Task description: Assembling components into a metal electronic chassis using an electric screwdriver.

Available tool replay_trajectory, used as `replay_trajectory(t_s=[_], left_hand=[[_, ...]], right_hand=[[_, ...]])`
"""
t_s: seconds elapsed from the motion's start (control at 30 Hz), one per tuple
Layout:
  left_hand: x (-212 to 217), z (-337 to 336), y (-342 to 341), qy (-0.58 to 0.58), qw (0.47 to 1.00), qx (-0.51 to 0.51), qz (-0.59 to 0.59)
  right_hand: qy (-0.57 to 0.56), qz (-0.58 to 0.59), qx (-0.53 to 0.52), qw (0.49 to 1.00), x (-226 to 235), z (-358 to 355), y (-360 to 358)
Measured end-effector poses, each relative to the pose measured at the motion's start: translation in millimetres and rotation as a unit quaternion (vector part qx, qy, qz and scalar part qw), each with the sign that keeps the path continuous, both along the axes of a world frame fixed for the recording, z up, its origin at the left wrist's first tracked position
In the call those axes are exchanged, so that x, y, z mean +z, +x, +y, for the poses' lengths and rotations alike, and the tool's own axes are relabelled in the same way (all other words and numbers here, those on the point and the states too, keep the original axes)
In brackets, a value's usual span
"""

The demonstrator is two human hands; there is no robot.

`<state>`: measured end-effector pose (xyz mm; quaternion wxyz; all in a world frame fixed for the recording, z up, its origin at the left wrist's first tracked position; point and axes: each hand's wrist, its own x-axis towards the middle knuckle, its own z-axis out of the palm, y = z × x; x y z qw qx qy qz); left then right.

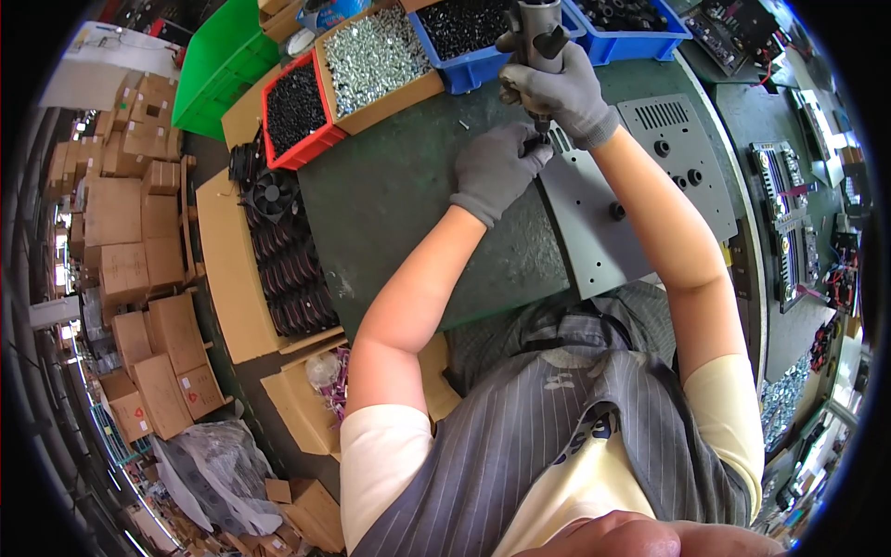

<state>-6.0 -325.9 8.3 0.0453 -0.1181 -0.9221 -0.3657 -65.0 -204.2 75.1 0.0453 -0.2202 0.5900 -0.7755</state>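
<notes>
My right hand (568, 97), in a grey glove, is wrapped round a power screwdriver (540, 26) that stands upright with its tip down at the far end of a grey metal panel (594, 232). My left hand (497, 171), gloved too, lies beside the tip with thumb and fingers pinched together at the panel's edge. What they pinch is hidden. Right of it is a grey panel area with slots (661, 115) and several round black rubber feet (617, 212). A small loose screw (463, 123) lies on the dark green worktop (399, 204).
Along the far edge stand a red bin (325, 135) of black screws, a cardboard box (390, 104) of silver screws and blue bins (473, 76) of black parts. A green crate (218, 70) is at far left. Black fans (272, 195) fill a carton at left. Circuit boards (784, 218) lie right.
</notes>
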Motion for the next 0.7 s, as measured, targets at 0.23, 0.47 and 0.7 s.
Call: replay_trajectory(t_s=[0.23, 0.47, 0.7], left_hand=[[10, -18, -15, 0.333, 0.895, 0.083, -0.285], [17, -24, 25, 0.712, 0.581, 0.049, -0.390], [22, 11, 55, 0.632, 0.698, 0.048, -0.333]], right_hand=[[-0.059, -0.015, -0.076, 0.995, 46, 35, 56], [-0.139, -0.084, -0.106, 0.981, 33, 62, 85], [-0.185, -0.057, -0.167, 0.967, 21, 87, 98]])
